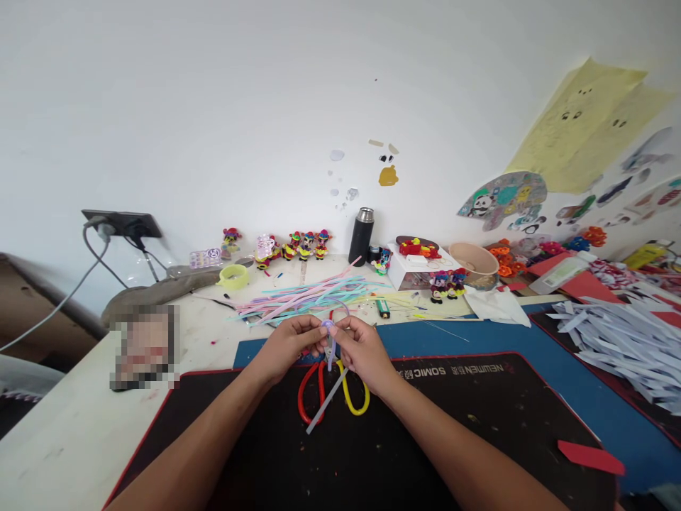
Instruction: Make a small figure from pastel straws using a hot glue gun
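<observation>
My left hand (294, 346) and my right hand (366, 353) meet over the front mat, fingertips nearly touching. Between them they pinch a pale lilac strip (333, 348), folded or looped at the fingertips; the exact fold is too small to make out. A long pale end (322, 408) slants down toward the left from under my right hand. Below the hands, scissors (301, 399) with one red and one yellow handle lie on the black mat (425, 433). My fingers hide part of their blades. Just beyond the hands lies a bundle of pastel strips (313, 294).
Several small figurines (307, 245) line the wall beside a black thermos (361, 238). A white box (412, 270) and a peach bowl (473, 258) stand right of it. White paper strips (628, 348) are heaped at far right. A red piece (590, 458) lies on the mat's right corner.
</observation>
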Demonstrator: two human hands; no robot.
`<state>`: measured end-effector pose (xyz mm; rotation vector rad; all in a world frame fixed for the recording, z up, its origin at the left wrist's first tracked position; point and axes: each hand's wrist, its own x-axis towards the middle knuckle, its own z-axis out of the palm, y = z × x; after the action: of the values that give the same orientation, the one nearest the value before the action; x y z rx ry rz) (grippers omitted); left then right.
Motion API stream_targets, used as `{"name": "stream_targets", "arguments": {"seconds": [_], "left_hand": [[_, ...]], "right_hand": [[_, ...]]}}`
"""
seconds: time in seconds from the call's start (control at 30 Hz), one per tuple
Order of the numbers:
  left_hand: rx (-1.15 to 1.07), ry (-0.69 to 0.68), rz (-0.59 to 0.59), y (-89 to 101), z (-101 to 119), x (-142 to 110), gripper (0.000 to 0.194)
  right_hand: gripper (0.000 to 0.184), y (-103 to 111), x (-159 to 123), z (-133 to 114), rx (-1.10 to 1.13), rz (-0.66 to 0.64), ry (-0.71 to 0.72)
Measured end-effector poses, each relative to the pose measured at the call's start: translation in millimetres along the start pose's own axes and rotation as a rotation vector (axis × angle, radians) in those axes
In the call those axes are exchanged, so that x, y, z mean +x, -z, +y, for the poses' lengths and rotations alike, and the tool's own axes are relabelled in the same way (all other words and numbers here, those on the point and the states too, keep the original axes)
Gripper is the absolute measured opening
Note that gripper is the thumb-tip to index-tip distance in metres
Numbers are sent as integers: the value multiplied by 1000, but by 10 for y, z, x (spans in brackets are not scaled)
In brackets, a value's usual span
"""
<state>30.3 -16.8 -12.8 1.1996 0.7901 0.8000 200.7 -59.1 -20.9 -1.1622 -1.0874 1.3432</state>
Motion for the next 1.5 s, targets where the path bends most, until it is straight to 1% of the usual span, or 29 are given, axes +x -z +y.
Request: {"name": "stream_targets", "arguments": {"seconds": [0.33, 0.63, 0.8, 0.9, 1.0, 1.1, 1.2, 1.27, 1.37, 1.5], "left_hand": [[-3, -37, 60, -17, 15, 11, 36], [-7, -34, 66, -44, 6, -1, 37], [-50, -44, 52, -11, -24, 14, 35], [-75, -51, 84, 25, -20, 31, 35], [-74, -70, 122, 61, 5, 49, 37], [-69, -88, 156, 98, 25, 63, 40], [-80, -87, 182, 135, 21, 79, 44], [-76, -93, 183, 153, 9, 89, 45], [-62, -96, 179, 164, -4, 96, 46], [-54, -85, 175, 170, -2, 93, 47]], "right_hand": [[42, -14, -4, 41, -16, -20, -4], [43, -32, -2, 51, -2, -17, 15], [40, -22, -53, -35, -61, -35, 11], [40, 57, -106, -107, -130, -29, 9], [41, 251, -190, -146, -217, 12, 29], [41, 530, -325, -173, -339, 72, 37], [39, 783, -510, -222, -564, 94, 68], [35, 879, -634, -262, -737, 92, 66], [34, 885, -762, -295, -947, 76, 22], [39, 744, -768, -236, -1134, 38, 20]]}}
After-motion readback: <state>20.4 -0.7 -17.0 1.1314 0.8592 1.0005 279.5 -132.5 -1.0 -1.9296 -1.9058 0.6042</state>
